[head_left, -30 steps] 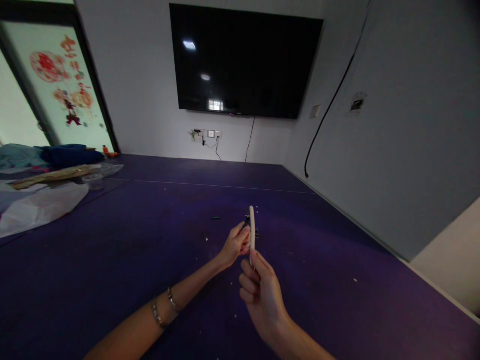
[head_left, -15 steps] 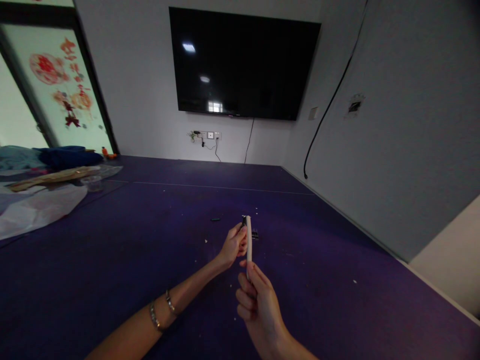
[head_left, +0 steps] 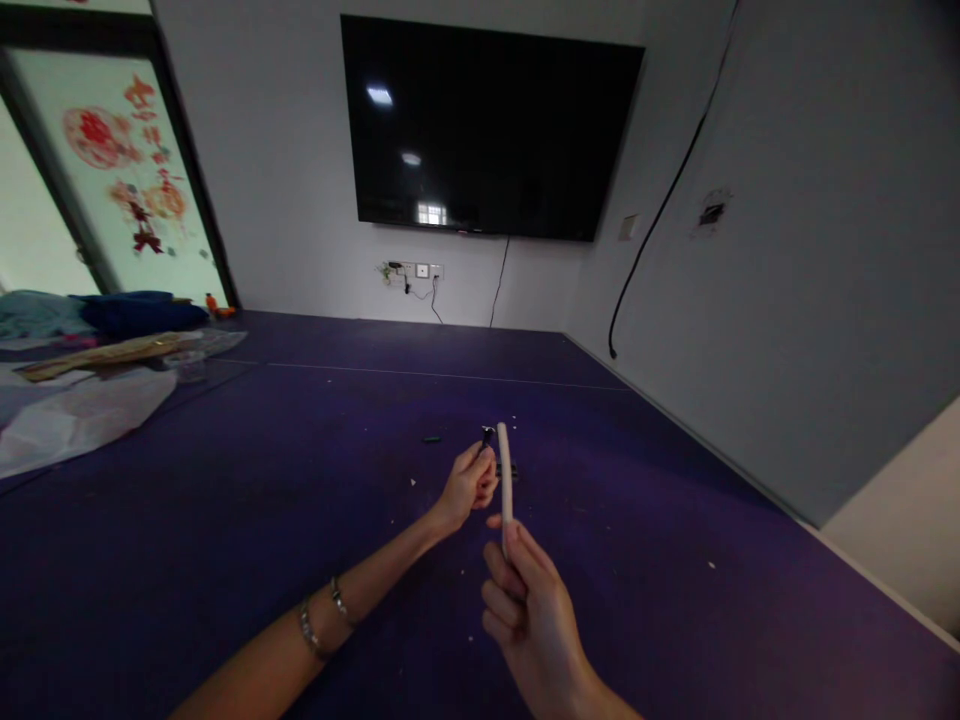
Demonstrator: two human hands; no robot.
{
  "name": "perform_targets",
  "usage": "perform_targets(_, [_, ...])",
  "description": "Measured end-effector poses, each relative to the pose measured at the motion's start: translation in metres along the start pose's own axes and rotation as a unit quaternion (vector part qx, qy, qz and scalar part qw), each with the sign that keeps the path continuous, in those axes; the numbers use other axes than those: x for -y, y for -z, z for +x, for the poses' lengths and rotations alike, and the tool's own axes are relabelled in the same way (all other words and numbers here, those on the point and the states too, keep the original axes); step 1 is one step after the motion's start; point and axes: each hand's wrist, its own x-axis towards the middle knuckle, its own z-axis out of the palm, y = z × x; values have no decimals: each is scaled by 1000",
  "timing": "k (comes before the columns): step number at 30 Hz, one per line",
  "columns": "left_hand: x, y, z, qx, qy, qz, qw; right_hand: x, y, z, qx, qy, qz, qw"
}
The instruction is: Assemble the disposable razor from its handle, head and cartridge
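Observation:
My right hand (head_left: 536, 615) is closed around the lower end of a pale, slightly curved stick (head_left: 506, 470), which points up and away from me. Farther out, my left hand (head_left: 466, 487) grips a small dark tool with a light crosswise head (head_left: 487, 436); its exact kind is too small to make out. The tool's head sits just left of the stick's tip, with a narrow gap between them. Partly hidden behind the stick, a small dark object (head_left: 512, 469) lies on the purple surface (head_left: 315, 500). A small green item (head_left: 431, 439) rests left of the tool.
White scraps (head_left: 412, 482) are scattered over the purple surface. At the left lie a white plastic sheet (head_left: 90, 420), a clear cup (head_left: 191, 368) and blue cloth (head_left: 146, 312). A black cable (head_left: 660, 205) hangs along the right wall; a television (head_left: 487, 130) is mounted ahead.
The stick has shifted slightly right with my right hand, coming away from the tool. My left hand stays almost where it was, and the tool's head now shows clearly.

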Motion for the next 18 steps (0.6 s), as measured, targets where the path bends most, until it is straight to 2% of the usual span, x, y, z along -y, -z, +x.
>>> perform_targets(4, [0,6,3,32,4,8,999,46,-8,13,71,117,-67,988])
perform_targets(8, [2,12,8,15,-19,62,998,91,4,46,64,231,-214,947])
perform_targets(11, [1,15,13,2,-61,113,992,116,25,74,38,294,-355,886])
perform_targets(14, [-1,17,15,-8,-108,138,984,134,46,93,8,307,-480,822])
perform_targets(18, [-3,19,16,-14,-126,158,979,147,59,96,-1,293,-623,726])
